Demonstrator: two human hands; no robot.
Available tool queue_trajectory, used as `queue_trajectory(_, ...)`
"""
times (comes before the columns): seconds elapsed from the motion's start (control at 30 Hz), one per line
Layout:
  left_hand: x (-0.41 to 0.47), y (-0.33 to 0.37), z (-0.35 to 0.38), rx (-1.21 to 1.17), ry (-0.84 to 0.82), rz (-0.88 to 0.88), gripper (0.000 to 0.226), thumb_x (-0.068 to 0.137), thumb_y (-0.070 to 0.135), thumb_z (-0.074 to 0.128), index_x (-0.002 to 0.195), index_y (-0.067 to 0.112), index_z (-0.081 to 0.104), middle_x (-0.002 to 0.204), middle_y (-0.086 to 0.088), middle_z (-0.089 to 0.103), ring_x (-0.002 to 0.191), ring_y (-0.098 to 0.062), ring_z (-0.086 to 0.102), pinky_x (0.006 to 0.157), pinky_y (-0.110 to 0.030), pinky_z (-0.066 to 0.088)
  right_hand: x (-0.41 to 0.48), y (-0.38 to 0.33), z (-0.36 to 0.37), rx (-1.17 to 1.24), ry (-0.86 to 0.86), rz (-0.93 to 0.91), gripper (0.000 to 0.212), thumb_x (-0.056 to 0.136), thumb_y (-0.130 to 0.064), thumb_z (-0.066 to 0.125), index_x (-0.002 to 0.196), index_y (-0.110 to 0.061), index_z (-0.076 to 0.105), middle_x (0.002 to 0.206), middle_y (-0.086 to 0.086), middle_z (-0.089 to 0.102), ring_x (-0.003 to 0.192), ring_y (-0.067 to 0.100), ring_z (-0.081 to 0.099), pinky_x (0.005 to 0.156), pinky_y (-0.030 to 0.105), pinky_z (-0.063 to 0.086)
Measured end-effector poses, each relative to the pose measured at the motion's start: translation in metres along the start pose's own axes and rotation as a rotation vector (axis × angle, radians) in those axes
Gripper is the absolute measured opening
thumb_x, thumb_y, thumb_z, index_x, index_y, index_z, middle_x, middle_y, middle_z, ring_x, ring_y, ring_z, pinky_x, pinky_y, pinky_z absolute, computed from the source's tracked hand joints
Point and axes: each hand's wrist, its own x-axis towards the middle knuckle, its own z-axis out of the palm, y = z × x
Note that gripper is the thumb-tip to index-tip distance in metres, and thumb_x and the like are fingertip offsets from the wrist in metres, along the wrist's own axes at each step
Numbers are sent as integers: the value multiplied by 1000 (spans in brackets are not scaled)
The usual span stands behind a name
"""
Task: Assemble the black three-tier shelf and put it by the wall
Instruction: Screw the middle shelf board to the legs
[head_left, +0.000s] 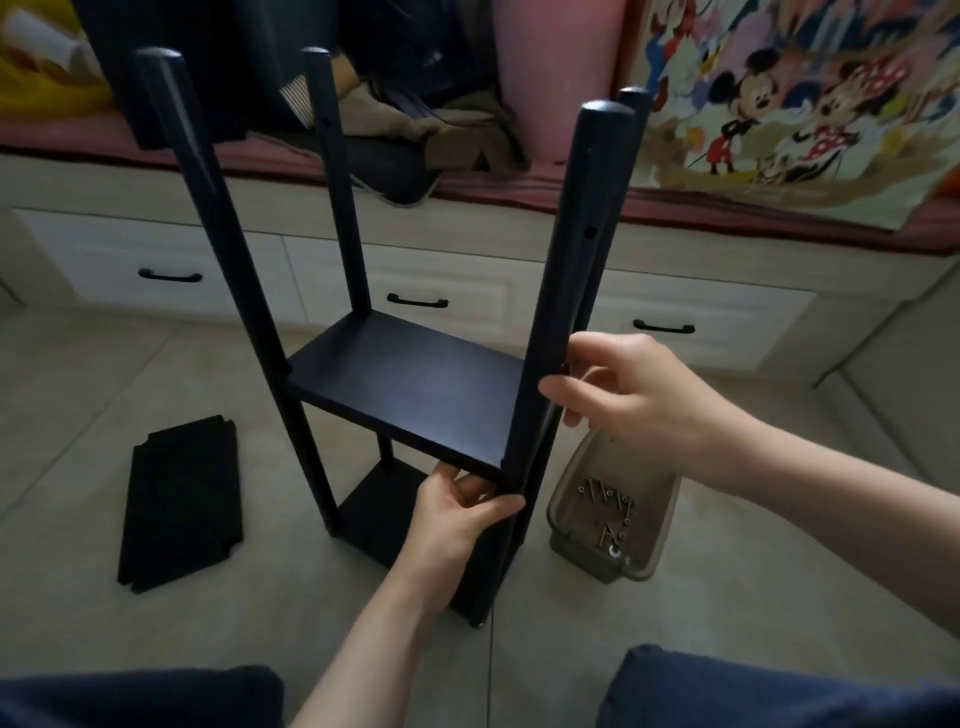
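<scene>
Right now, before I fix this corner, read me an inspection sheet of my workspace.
Surface: pale tiled floor.
Job's things: shelf frame upright on four posts, with bottom board and middle board between them; loose board flat on the floor to its left; tray holding screws to its right.
Clutter: clothes pile on the bench behind.
Hands: left hand holds the middle board's near corner from below; right hand grips the near-right post.
Cables: nothing seen.
Surroundings: drawers under the bench; cartoon blanket at right.
</scene>
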Motion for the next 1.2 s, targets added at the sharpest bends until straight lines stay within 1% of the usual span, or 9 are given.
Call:
queue_trajectory(0.07,-3,3,-1,-9,-30,9,51,80,9,81,124,16,59,112,-3,76,106,-18,73,80,-16,56,1,-3,1,-4,26,8,6,95,-29,61,96,-32,66,81,-10,69,72,5,67,64,17,45)
queue_trajectory(0.23,-7,6,-2,-11,-47,-12,50,79,13,83,123,19,59,111,-3,77,105,-18,73,78,-16,56,-1,-4,3,-10,59,28,8,95,-29,61,97,-24,67,77,-5,68,71,7,67,68,27,48)
queue_trajectory(0.4,-8,4,-2,-66,-75,-73,43,75,47,86,111,30,71,112,-11,74,104,-27,73,78,-29,59,-10,7,7,-16,106,43,5,97,-28,58,97,-27,63,81,0,69,73,12,69,70,39,56)
queue_trajectory(0.53,-8,1,1,-54,-78,-85,44,80,57,78,114,31,70,113,-12,73,104,-31,72,79,-35,61,-14,15,5,-20,108,47,6,98,-27,58,97,-30,62,80,-1,69,73,11,69,71,39,57)
queue_trajectory(0.7,-8,1,4,-47,-92,-97,46,77,57,79,115,33,69,113,-11,74,105,-29,72,78,-33,61,-17,20,4,-26,123,71,8,98,-24,57,103,-24,63,80,0,68,73,12,68,67,36,56)
queue_trajectory(0.93,-7,-1,5,-66,-111,-109,46,73,47,86,114,37,69,116,-9,73,109,-27,71,82,-31,59,-19,19,3,-29,120,88,13,99,-25,56,108,-17,63,84,4,68,73,13,68,66,34,56)
queue_trajectory(1.03,-7,-2,10,-31,-69,-85,35,76,41,82,109,40,70,114,-4,75,107,-21,72,78,-25,59,-21,21,-2,43,151,112,21,94,-30,62,109,-16,67,82,0,68,69,8,67,62,26,56)
queue_trajectory(1.1,-6,-4,13,-25,-35,-78,36,78,36,79,112,35,68,112,-2,76,106,-19,72,76,-23,59,-22,24,-7,110,174,163,24,93,-32,65,111,-17,69,83,-4,70,68,7,67,61,23,55)
queue_trajectory(1.2,-3,-5,16,-28,-17,-84,44,76,35,78,118,27,65,109,-1,76,105,-18,73,75,-22,58,-25,34,-12,246,152,259,21,100,-16,51,109,-15,70,88,1,75,71,12,69,62,25,55)
